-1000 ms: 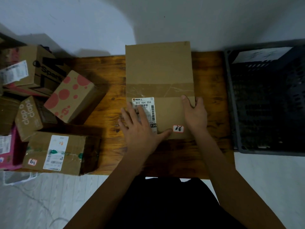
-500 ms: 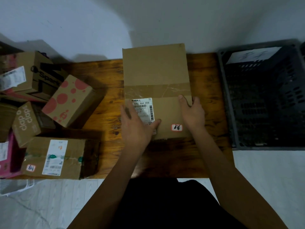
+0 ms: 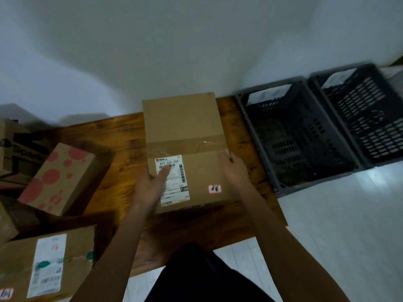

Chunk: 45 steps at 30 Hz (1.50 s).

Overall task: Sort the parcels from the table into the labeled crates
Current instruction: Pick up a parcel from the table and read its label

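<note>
While the brown cardboard parcel [image 3: 185, 136] lies flat across the middle of the wooden worktop [image 3: 122, 136], both hands hold it at its near half. The left hand [image 3: 150, 186] clasps the left edge: its thumb lies stretched over the top face, across the white shipping label [image 3: 172, 179], and its fingers [image 3: 145, 182] curl down over the side, their tips hidden, so the box's left edge sits between thumb and fingers. The right hand [image 3: 234, 171] grips the right edge just below the strip of clear tape [image 3: 187, 143]; its fingers [image 3: 224, 155] bend over the corner of the top face and the palm lies against the side wall. Between the two hands, on the top face near the front edge, sits a small red-bordered sticker [image 3: 214, 188] with a handwritten mark that is too blurred to read. Just to the right of the worktop stands a dark grey slatted crate [image 3: 257, 127] with a white paper label at its far wall, and a second crate [image 3: 362, 118] of the same kind stands beside it, further right. At the left of the worktop lie other boxes: one with red dots [image 3: 58, 177], tilted, and a larger taped carton [image 3: 19, 269] with a white label near the front edge.
</note>
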Each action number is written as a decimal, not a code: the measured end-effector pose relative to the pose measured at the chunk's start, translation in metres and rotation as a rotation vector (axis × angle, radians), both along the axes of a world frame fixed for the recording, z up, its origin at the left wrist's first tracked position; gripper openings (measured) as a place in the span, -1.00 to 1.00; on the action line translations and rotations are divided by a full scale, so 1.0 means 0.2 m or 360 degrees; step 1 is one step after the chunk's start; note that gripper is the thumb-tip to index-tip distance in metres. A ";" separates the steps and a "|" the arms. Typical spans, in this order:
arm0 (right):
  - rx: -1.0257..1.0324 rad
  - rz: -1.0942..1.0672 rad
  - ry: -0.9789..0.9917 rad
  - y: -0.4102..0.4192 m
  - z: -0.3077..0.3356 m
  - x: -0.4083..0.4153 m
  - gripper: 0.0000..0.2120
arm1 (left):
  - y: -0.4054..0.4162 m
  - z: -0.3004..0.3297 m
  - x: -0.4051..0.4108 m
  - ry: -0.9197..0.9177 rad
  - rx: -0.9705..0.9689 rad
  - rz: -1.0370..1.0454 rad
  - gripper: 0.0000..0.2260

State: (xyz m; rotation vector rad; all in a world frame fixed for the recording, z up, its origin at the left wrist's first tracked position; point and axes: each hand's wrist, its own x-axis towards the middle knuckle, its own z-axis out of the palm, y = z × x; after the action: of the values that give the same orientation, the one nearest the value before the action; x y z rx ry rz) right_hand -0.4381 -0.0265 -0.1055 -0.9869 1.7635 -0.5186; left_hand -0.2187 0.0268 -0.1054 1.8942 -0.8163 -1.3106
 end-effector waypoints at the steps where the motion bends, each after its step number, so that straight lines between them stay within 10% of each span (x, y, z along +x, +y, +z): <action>1: 0.0009 -0.0070 -0.0038 0.05 0.02 -0.04 -0.59 | 0.01 0.01 -0.01 0.0018 0.0025 -0.0041 -0.81; 14: -0.0092 -0.0595 0.0021 0.40 0.23 -0.72 -0.52 | -0.01 0.15 -0.62 0.0125 -0.0105 -0.0530 -0.71; 21: -0.0224 -0.0535 -0.0026 0.48 0.33 -1.25 -0.75 | 0.02 0.23 -1.14 0.0138 -0.0205 -0.0577 -0.76; 45: -0.0170 -0.0059 0.0109 -0.34 0.33 -2.17 -0.47 | -0.43 0.17 -2.06 0.0109 -0.0326 -0.0215 -0.77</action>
State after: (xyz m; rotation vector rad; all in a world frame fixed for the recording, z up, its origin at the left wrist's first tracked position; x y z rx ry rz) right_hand -0.8729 -0.0937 -0.0400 -1.0588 1.8334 -0.6144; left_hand -0.6313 -0.0595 -0.0710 1.6499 -1.0168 -1.3110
